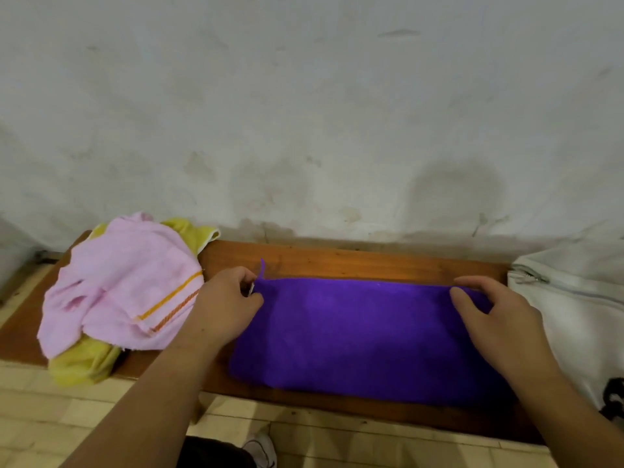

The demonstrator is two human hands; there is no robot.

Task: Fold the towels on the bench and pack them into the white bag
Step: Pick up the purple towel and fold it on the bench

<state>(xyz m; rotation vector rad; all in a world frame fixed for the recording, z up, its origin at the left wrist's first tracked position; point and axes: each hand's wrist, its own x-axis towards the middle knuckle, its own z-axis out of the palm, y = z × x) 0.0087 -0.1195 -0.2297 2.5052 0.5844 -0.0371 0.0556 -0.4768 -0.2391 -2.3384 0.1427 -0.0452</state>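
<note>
Your left hand [225, 304] pinches the far left corner of the purple towel [364, 336], fingers closed on the cloth beside its small hanging loop. Your right hand [496, 314] clamps the far right corner, thumb on top. You hold the two corners well apart, which keeps the far edge taut and straight along the bench [354, 261], so the layers line up. The towel lies flat mid-bench, apparently folded once lengthwise; another fold likely comes next. The pink towel [125, 288] sits crumpled on the yellow towel [81, 363] at the left end, both unfolded and clear of your working space. The white bag [580, 305] waits at the right end, just beside the purple towel, within easy reach for packing.
</note>
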